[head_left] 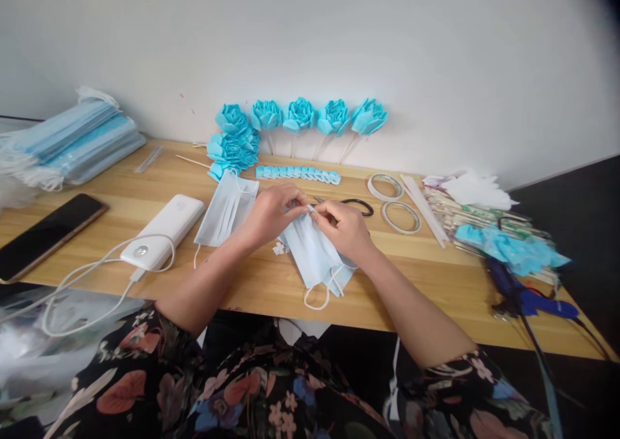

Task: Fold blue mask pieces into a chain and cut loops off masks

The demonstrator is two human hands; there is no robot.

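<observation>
My left hand and my right hand meet over the table, both with fingers pinched on the top edge of a pale blue face mask. Its lower end hangs toward me, with white ear loops at the bottom. Beside my left forearm lies another face mask, flat on the wood. Scissors show behind my right hand, partly hidden by it. Small white scraps rest just left of the held mask. A row of folded blue pieces lies beyond my hands.
Blue mask-fabric flowers on sticks lean against the wall, with more piled left. A mask stack, phone and cabled power bank sit left. Tape rolls, glue sticks and a blue glue gun are right.
</observation>
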